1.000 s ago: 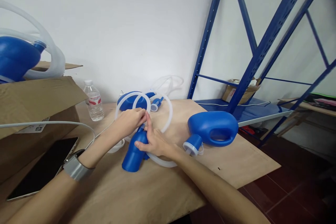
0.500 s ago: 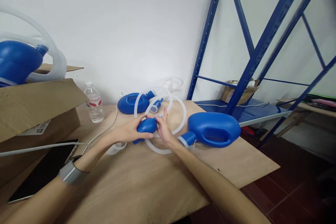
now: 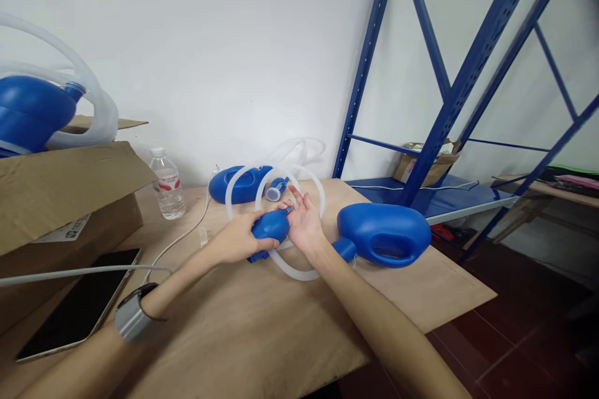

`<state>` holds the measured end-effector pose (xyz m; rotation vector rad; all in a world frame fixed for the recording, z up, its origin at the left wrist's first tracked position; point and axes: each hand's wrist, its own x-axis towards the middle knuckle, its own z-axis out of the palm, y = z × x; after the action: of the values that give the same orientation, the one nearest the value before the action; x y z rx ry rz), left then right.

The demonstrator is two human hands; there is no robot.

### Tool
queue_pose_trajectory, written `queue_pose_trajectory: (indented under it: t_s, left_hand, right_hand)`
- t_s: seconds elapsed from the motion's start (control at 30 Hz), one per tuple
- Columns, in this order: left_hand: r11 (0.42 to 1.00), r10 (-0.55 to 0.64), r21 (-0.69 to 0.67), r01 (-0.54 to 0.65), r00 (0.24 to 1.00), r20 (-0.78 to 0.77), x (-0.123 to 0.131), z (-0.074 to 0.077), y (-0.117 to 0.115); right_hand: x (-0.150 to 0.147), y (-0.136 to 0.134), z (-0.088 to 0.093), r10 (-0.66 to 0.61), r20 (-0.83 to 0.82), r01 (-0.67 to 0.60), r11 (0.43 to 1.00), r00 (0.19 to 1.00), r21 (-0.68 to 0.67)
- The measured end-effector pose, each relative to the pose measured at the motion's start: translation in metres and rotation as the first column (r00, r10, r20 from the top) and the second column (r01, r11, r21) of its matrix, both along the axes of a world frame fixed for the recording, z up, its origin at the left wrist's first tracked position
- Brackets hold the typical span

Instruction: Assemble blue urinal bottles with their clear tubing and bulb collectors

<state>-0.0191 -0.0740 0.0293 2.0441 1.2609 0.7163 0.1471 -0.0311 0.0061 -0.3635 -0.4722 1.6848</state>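
My left hand (image 3: 238, 238) is wrapped round a smooth, rounded blue plastic piece (image 3: 271, 225), thumb along its near side. A narrow blue spout at its far right end lies close to my right hand (image 3: 305, 219). That hand is palm up with its fingers stretched apart; whether it touches the spout I cannot tell. Clear soft tubing (image 3: 296, 272) loops around and behind both hands. Under the held piece shows another small blue part (image 3: 258, 256). Behind the hands lie a blue plastic bottle with a handle (image 3: 236, 186) and a blue cap-like part with a white rim (image 3: 275, 191).
Another blue handled bottle (image 3: 384, 234) lies to the right on the wooden table (image 3: 262, 336). A water bottle (image 3: 168, 184), a black tablet (image 3: 79, 302), a white cable (image 3: 187, 234) and a cardboard box (image 3: 70, 193) are on the left. Blue metal shelving (image 3: 468, 75) stands at right.
The blue piece has shifted slightly right and nearer in my left hand. My right hand has turned palm up and its fingers have spread. The tubing loops have moved left.
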Motion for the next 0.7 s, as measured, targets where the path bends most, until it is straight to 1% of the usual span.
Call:
queue_pose_trajectory:
  t_s: [0.03, 0.07, 0.13, 0.2, 0.23, 0.27, 0.3, 0.37, 0.43, 0.47, 0.53, 0.57, 0.6, 0.67, 0.7]
  left_hand:
    - [0.994, -0.012, -0.111, 0.022, 0.996, 0.084, -0.001, 0.0, 0.0]
    - [0.973, -0.014, -0.225, 0.055, 0.983, 0.181, -0.001, 0.0, 0.001]
    - [0.909, 0.028, -0.398, 0.125, 0.934, 0.357, -0.003, -0.001, 0.001]
    - [0.86, 0.077, -0.482, 0.167, 0.892, 0.446, -0.005, -0.002, 0.001]
    - [0.852, 0.082, -0.493, 0.177, 0.884, 0.461, -0.006, -0.002, 0.002]
    - [0.857, 0.075, -0.484, 0.179, 0.884, 0.461, -0.007, -0.002, 0.002]
    - [0.874, 0.061, -0.456, 0.168, 0.893, 0.446, -0.008, -0.002, 0.004]
    - [0.938, 0.029, -0.333, 0.098, 0.934, 0.357, -0.01, -0.001, 0.006]
    - [0.99, 0.037, -0.143, -0.008, 0.98, 0.198, -0.011, 0.0, 0.008]
    - [0.998, 0.046, -0.038, -0.042, 0.992, 0.117, -0.011, 0.001, 0.008]
    - [0.987, 0.058, 0.148, -0.056, 0.998, -0.012, -0.011, 0.001, 0.007]
    - [0.974, 0.067, 0.223, -0.052, 0.996, -0.06, -0.01, 0.001, 0.006]
    - [0.958, 0.081, 0.283, -0.049, 0.992, -0.101, -0.009, 0.001, 0.004]
    - [0.933, 0.13, 0.355, -0.065, 0.978, -0.163, -0.008, -0.001, 0.001]
    - [0.927, 0.146, 0.369, -0.07, 0.973, -0.182, -0.007, -0.001, -0.001]
  right_hand:
    - [0.0, 0.001, 0.0, -0.02, -0.009, 0.02, 1.0, 1.0, 0.017]
    - [-0.001, 0.001, 0.0, -0.039, -0.011, 0.04, 0.998, 0.999, 0.041]
    - [0.0, 0.002, 0.0, -0.075, 0.021, 0.073, 0.993, 0.997, 0.098]
    - [0.001, 0.002, 0.002, -0.106, 0.094, 0.091, 0.985, 0.99, 0.149]
    - [0.002, 0.002, 0.002, -0.115, 0.133, 0.092, 0.98, 0.984, 0.174]
    - [0.002, 0.003, 0.003, -0.114, 0.169, 0.08, 0.978, 0.979, 0.195]
    - [0.002, 0.003, 0.004, -0.1, 0.201, 0.058, 0.977, 0.974, 0.206]
    - [0.0, 0.003, 0.005, -0.044, 0.25, -0.002, 0.983, 0.967, 0.183]
    - [-0.003, 0.002, 0.005, -0.008, 0.26, -0.019, 0.995, 0.966, 0.101]
    - [-0.004, 0.002, 0.005, -0.009, 0.25, -0.006, 0.998, 0.968, 0.057]
    - [-0.004, 0.004, 0.005, -0.03, 0.222, 0.034, 0.999, 0.975, -0.016]
    - [-0.002, 0.005, 0.004, -0.012, 0.217, 0.024, 0.998, 0.976, -0.052]
    - [0.0, 0.007, 0.004, 0.031, 0.219, -0.011, 0.996, 0.975, -0.089]
    - [0.006, 0.011, 0.006, 0.125, 0.22, -0.093, 0.984, 0.967, -0.15]
    - [0.009, 0.014, 0.007, 0.143, 0.217, -0.109, 0.98, 0.966, -0.164]
